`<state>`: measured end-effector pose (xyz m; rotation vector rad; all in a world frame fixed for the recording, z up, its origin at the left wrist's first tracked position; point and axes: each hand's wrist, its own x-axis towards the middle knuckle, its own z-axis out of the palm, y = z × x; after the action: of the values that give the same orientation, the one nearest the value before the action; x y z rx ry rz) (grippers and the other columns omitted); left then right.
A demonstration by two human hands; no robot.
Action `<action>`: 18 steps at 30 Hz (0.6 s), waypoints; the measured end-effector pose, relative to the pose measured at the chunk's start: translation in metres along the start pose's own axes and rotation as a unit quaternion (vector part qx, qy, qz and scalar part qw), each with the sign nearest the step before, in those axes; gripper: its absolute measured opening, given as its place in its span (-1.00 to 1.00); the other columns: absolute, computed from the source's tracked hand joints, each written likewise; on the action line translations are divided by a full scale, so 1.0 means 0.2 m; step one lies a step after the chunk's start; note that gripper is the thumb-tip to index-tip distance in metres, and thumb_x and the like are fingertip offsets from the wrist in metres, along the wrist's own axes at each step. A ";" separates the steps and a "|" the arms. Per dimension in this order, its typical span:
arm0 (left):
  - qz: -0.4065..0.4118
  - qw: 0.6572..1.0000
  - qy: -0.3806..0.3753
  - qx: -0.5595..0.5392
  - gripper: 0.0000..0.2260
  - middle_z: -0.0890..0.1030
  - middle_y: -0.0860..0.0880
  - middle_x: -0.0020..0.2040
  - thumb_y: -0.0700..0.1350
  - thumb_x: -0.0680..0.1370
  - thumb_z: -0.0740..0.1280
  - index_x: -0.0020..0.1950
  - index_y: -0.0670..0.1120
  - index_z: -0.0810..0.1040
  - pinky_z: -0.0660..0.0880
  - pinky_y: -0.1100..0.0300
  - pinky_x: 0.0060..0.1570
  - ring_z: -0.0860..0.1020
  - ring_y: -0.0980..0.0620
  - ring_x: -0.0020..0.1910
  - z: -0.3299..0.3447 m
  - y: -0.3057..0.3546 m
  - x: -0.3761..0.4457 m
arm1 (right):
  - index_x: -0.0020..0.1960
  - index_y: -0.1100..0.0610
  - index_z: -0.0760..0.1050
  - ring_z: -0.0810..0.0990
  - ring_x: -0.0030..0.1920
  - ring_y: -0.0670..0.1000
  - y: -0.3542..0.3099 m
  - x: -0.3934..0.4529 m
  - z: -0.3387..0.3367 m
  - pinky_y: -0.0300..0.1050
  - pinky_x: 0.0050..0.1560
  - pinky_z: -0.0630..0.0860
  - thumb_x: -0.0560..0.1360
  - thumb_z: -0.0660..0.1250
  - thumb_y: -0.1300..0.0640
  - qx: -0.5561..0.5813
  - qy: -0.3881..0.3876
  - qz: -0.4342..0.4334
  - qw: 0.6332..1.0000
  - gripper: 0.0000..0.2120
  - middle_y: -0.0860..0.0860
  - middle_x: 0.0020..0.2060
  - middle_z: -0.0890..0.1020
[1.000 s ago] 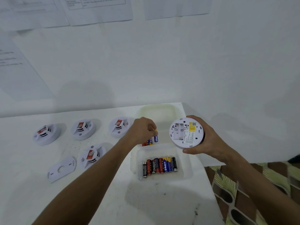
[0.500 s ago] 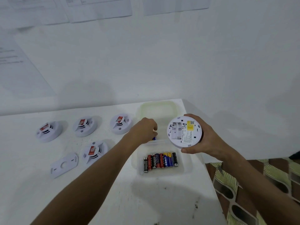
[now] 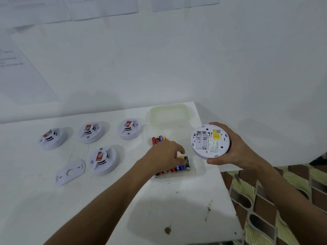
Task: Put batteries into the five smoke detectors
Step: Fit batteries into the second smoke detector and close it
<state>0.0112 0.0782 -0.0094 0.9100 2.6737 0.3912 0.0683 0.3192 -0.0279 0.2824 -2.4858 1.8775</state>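
My right hand (image 3: 235, 152) holds a white smoke detector (image 3: 210, 141) back side up, above the table's right edge; its battery bay shows no batteries. My left hand (image 3: 162, 154) is down in the clear battery box (image 3: 195, 171), fingers curled onto the near row of batteries (image 3: 177, 168). Whether the fingers grip one is hidden. A shorter row of batteries (image 3: 158, 139) lies at the far end of the box. Several more detectors sit face up on the table: three in a back row (image 3: 53, 138) (image 3: 91, 131) (image 3: 130, 128) and one in front (image 3: 102, 160).
A loose white mounting plate (image 3: 69, 172) lies left of the front detector. The box's open lid (image 3: 169, 114) rests flat by the wall. The table (image 3: 177, 209) ends at the right, above a patterned floor (image 3: 265, 191). Paper sheets hang on the white wall.
My left hand has come back from the far row of batteries to the near row. My right hand has kept the detector almost still.
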 end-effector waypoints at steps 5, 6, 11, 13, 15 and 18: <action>-0.011 0.995 -0.044 0.084 -0.64 0.54 0.04 -0.12 0.20 0.48 0.36 0.07 -0.06 0.55 0.51 0.10 -0.08 0.53 -0.04 0.01 0.07 0.07 0.03 | 0.32 -0.07 0.39 0.55 0.24 -0.14 0.03 -0.09 -0.03 -0.35 0.11 0.52 0.11 0.64 0.21 -0.010 0.011 0.010 1.000 -0.15 -0.27 0.16 0.59; -0.011 0.995 -0.042 0.087 -0.66 0.49 0.06 -0.17 0.19 0.47 0.37 -0.01 -0.07 0.52 0.48 0.12 -0.14 0.52 -0.04 -0.05 0.08 0.07 0.04 | 0.32 -0.07 0.39 0.55 0.24 -0.12 0.04 -0.11 -0.04 -0.33 0.12 0.53 0.11 0.64 0.21 -0.009 0.012 0.013 1.000 -0.15 -0.26 0.17 0.59; -0.032 0.998 -0.038 0.044 -0.53 0.57 -0.01 0.10 0.14 0.41 0.47 0.22 -0.05 0.52 0.53 0.09 -0.01 0.53 -0.02 0.04 0.11 0.08 0.06 | 0.35 -0.06 0.38 0.54 0.27 -0.07 0.05 -0.16 -0.04 -0.28 0.16 0.54 0.14 0.64 0.22 -0.002 0.008 0.014 1.000 -0.15 -0.20 0.19 0.59; -0.037 0.998 -0.040 0.040 -0.50 0.56 -0.02 0.14 0.15 0.41 0.47 0.26 -0.05 0.49 0.51 0.11 0.01 0.52 -0.01 0.09 0.11 0.09 0.06 | 0.36 -0.07 0.37 0.54 0.28 -0.06 0.05 -0.17 -0.04 -0.26 0.17 0.54 0.14 0.65 0.23 0.000 0.007 0.013 1.000 -0.13 -0.17 0.21 0.58; -0.045 0.997 -0.040 0.055 -0.50 0.57 -0.04 0.13 0.16 0.43 0.44 0.26 -0.08 0.51 0.52 0.11 0.00 0.53 -0.03 0.10 0.12 0.09 0.07 | 0.37 -0.06 0.37 0.53 0.28 -0.05 0.05 -0.17 -0.05 -0.25 0.18 0.54 0.14 0.65 0.23 0.000 0.006 0.014 1.000 -0.12 -0.16 0.21 0.58; -0.036 0.996 -0.036 0.078 -0.61 0.61 -0.06 -0.03 0.15 0.44 0.42 0.07 -0.13 0.58 0.52 0.13 -0.14 0.57 -0.06 -0.05 0.14 0.10 0.06 | 0.36 -0.04 0.38 0.54 0.27 -0.06 0.05 -0.18 -0.05 -0.26 0.16 0.54 0.14 0.65 0.24 0.003 0.006 0.014 1.000 -0.13 -0.16 0.20 0.59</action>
<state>0.0221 0.1050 -0.0308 0.8512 2.6911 0.1336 0.1021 0.3357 -0.0392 0.2373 -2.4910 1.8906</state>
